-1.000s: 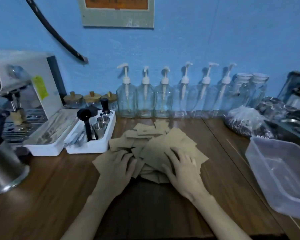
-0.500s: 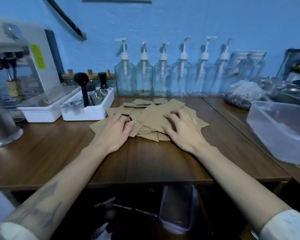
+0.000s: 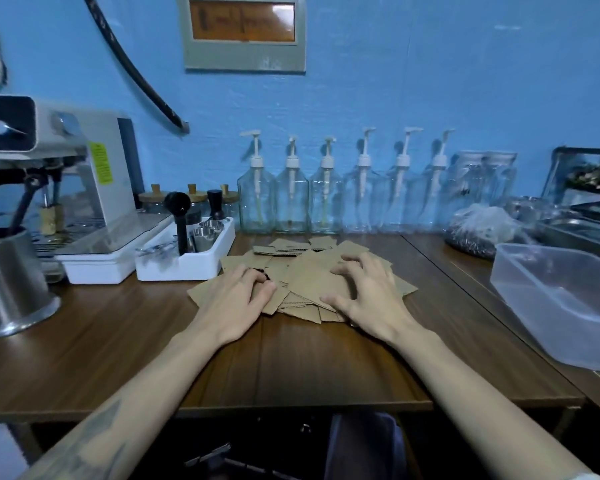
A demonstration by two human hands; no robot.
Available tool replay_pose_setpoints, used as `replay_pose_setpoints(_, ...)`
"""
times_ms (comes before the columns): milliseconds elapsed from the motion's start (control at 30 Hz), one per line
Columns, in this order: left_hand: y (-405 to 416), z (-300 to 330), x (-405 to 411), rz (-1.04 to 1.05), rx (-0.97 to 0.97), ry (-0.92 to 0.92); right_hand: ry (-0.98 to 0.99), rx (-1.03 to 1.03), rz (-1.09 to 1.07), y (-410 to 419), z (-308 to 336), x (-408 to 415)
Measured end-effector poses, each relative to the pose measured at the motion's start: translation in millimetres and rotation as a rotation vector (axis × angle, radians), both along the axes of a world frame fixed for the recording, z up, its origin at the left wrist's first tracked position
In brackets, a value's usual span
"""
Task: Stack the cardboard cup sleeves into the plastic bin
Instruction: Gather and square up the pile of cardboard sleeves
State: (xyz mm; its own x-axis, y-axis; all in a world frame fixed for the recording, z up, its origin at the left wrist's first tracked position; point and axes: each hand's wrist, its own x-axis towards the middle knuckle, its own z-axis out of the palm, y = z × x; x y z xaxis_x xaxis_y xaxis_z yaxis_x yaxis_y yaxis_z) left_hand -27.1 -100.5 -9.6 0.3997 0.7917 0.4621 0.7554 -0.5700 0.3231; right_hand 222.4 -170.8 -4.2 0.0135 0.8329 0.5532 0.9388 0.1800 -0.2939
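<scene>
Sleeves [image 3: 312, 271] mid-table, bin [image 3: 561, 299] at right edge

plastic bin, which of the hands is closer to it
Right. The right hand rests on the right side of the sleeves, with bare table between it and the bin. The left hand lies on the pile's left side, farther off.

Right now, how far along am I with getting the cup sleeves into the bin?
Nothing is done yet: the plastic bin at the right looks empty. In hand: your left hand and right hand rest on the loose pile of cardboard sleeves on the wooden table, gripping none. Left: gathering, squaring and stacking the whole pile into the bin.
</scene>
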Motion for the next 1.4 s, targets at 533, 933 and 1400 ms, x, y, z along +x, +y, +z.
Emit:
replay_pose_setpoints(533, 6, 40, 42, -0.434, -0.147, -0.618, 0.6, -0.063, 0.28, 10, 49, 5)
replay_pose_setpoints(933, 36, 17, 37, -0.342, -0.121, -0.569, 0.661, -0.068, 0.267, 37, 17, 16)
replay_pose_setpoints(1400, 28, 18, 33, -0.277, -0.01, -0.208, 0.823, 0.082, 0.114, 41, 20, 44)
